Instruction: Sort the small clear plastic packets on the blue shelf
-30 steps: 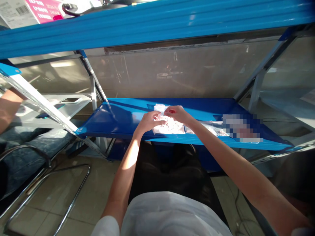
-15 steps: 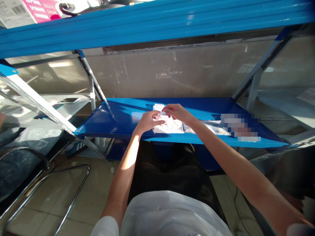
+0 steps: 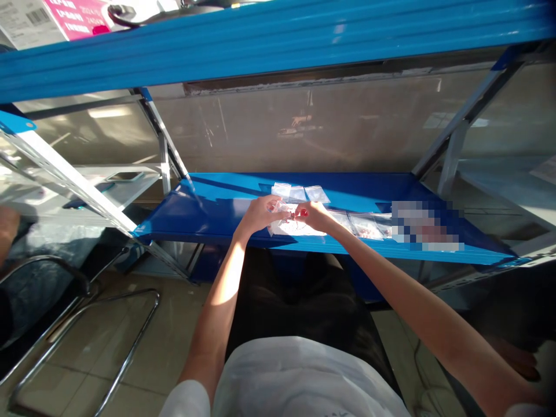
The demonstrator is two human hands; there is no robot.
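Observation:
My left hand (image 3: 259, 215) grips a small clear plastic bag (image 3: 283, 207) between thumb and fingers, above a larger clear bag of pale small pieces (image 3: 299, 228). Close to its right, my right hand (image 3: 316, 215) has its fingertips pinched together at the small bag's side. Something tiny and dark reddish shows near those fingertips, too small to name. Behind the hands lie several flat zip bags (image 3: 317, 194). To the right, more clear bags with small contents (image 3: 367, 226) lie along the front edge of the blue shelf (image 3: 217, 217).
An upper blue shelf beam (image 3: 278, 52) runs across above my hands, with a pink and white box (image 3: 78, 20) on top. Slanting metal posts (image 3: 69, 174) frame the left side. A metal chair frame (image 3: 130, 347) stands on the floor at left. A blurred patch covers things at the shelf's right.
My right hand has moved down and slightly right from the zip bags, its fingertips now pinched beside my left hand. More zip bags and the bags to the right are uncovered.

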